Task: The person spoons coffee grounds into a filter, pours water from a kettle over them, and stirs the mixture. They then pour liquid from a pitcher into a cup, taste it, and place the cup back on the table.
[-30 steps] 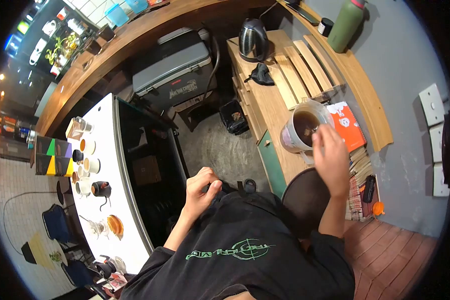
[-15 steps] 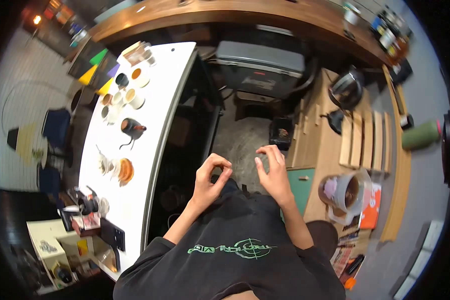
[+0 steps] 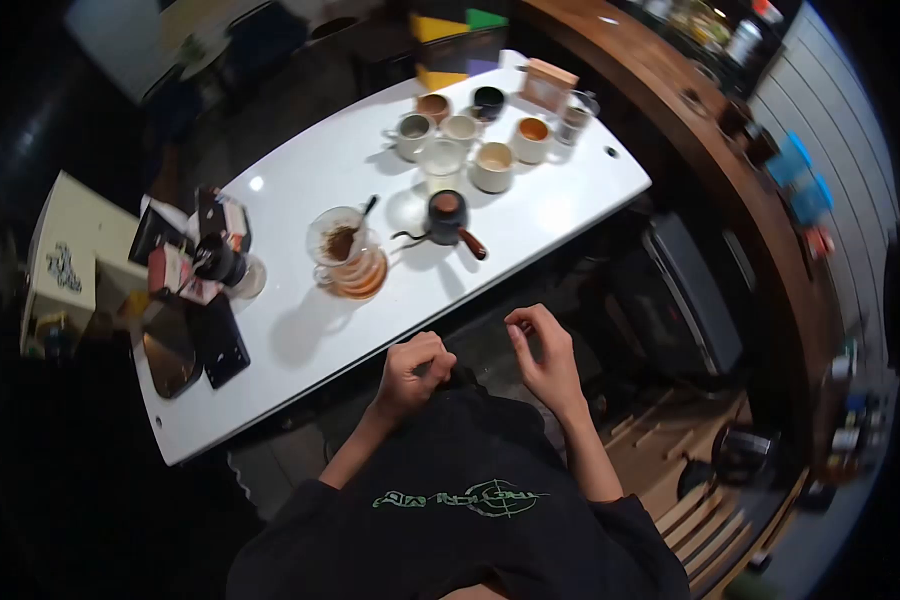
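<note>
Glass dripper [image 3: 336, 240] with brown matter inside sits on the carafe [image 3: 360, 280], on the white counter [image 3: 295, 325] ahead of me and to my left; the dark gooseneck kettle [image 3: 447, 212] stands just right of it, brown handle angled toward me. I hold both hands before the counter's near edge, apart from these vessels: left hand [image 3: 416, 368] curled into a loose fist, contents if any not discernible; right hand [image 3: 542, 350] half open, fingers bent, empty. Farther out, I note several cups [image 3: 493, 168] grouped beyond the kettle and a black phone [image 3: 220, 342] lying at left.
</note>
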